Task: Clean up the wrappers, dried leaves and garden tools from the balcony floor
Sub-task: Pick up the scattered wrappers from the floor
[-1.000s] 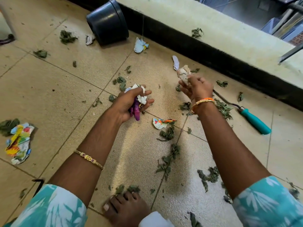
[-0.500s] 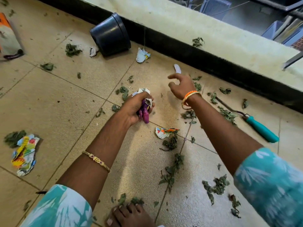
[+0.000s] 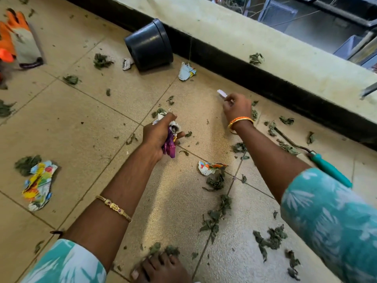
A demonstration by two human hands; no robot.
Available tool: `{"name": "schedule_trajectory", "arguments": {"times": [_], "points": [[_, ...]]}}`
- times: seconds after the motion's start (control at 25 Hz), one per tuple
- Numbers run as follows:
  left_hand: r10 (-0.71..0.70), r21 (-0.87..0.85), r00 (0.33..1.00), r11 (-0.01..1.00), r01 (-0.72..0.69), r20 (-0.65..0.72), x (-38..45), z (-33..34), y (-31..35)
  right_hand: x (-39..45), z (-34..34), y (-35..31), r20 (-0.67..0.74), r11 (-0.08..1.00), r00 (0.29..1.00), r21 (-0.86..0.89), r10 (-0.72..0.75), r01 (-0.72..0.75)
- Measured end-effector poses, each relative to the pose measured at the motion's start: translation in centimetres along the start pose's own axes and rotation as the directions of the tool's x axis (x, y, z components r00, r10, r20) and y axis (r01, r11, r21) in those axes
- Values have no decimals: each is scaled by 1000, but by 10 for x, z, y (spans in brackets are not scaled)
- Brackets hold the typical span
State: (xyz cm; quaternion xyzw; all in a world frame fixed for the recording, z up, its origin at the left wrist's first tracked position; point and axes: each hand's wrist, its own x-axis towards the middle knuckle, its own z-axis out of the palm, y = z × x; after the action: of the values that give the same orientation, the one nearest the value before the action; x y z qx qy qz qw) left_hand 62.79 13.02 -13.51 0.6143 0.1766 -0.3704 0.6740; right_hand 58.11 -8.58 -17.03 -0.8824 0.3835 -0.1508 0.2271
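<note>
Crumpled purple/white wrappers (image 3: 171,137) are bunched in left hand (image 3: 161,135), freeing right hand (image 3: 237,107); its fingers (image 3: 229,100) pinch small white paper scrap (image 3: 222,93).

I see bright daylight coming over the ledge (image 3: 224,27), with a soft glare patch on the floor (image 3: 179,193) between the arms. Shadows are faint. Wide-angle bending curves the edges; the right sleeve (image 3: 334,221) is slightly blurred.
</note>
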Motion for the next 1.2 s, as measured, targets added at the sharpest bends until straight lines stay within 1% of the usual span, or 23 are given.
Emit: {"name": "schedule_trajectory", "arguments": {"times": [0.04, 0.08, 0.12, 0.16, 0.2, 0.24, 0.32, 0.4, 0.52, 0.64, 0.72, 0.76, 0.8, 0.84, 0.88, 0.92, 0.96, 1.08, 1.16, 1.2], "points": [[18, -35, 1000, 999, -18, 14, -2, -2, 0, -11, -5, -6, -11, 974, 997, 215, 70, -66], [20, -55, 999, 998, -18, 44, -5, -4, 0, -24, -11, -13, 46, 887, 989, 438, 143, -148], [6, -65, 997, 998, -1, 82, -7, -5, -1, -38, -19, -22, 150, 758, 970, 605, 192, -244], [-15, -71, 993, 997, 24, 120, -9, -7, -2, -52, -27, -30, 272, 631, 940, 698, 206, -340], [-37, -74, 987, 996, 49, 158, -12, -9, -3, -65, -33, -37, 387, 539, 903, 728, 187, -424], [-60, -68, 979, 995, 74, 197, -16, -9, -6, -76, -39, -45, 479, 493, 865, 722, 150, -485], [-102, -50, 960, 992, 119, 262, -22, -11, -12, -97, -42, -56, 569, 517, 818, 678, 81, -522], [-118, -46, 956, 990, 135, 267, -26, -13, -22, -114, -35, -61, 575, 615, 817, 629, 43, -475], [-114, -53, 972, 990, 127, 203, -31, -22, -36, -129, -22, -60, 535, 780, 845, 520, 21, -348], [-111, -12, 985, 993, 113, 136, -36, -30, -43, -133, -20, -58, 560, 850, 826, 460, -54, -256], [-109, 34, 992, 994, 107, 67, -39, -33, -43, -131, -27, -50, 531, 884, 844, 424, -67, -196], [-115, 43, 992, 993, 113, 44, -39, -34, -43, -129, -31, -41, 505, 917, 861, 366, -52, -160], [-122, 45, 992, 992, 121, 33, -40, -36, -43, -127, -34, -31, 505, 958, 863, 261, -32, -117], [-127, 50, 991, 991, 126, 28, -40, -38, -43, -126, -36, -22, 532, 991, 846, 119, -7, -67], [-133, 55, 991, 990, 131, 27, -41, -41, -43, -128, -35, -14, 563, 1000, 826, -15, 16, -9], [-140, 58, 990, 989, 138, 31, -41, -43, -44, -130, -32, -8, 574, 995, 819, -94, 17, 45], [-147, 59, 988, 988, 145, 42, -41, -46, -44, -132, -28, -6, 566, 991, 825, -112, 4, 72], [-181, 71, 978, 982, 175, 103, -40, -53, -45, -135, -26, -11, 488, 999, 872, -30, -20, 40], [-188, 78, 978, 980, 181, 85, -39, -55, -46, -132, -30, -18, 432, 998, 901, 53, -52, 32], [-176, 78, 983, 982, 171, 61, -39, -57, -46, -130, -33, -23, 414, 990, 908, 138, -61, 4]]}}
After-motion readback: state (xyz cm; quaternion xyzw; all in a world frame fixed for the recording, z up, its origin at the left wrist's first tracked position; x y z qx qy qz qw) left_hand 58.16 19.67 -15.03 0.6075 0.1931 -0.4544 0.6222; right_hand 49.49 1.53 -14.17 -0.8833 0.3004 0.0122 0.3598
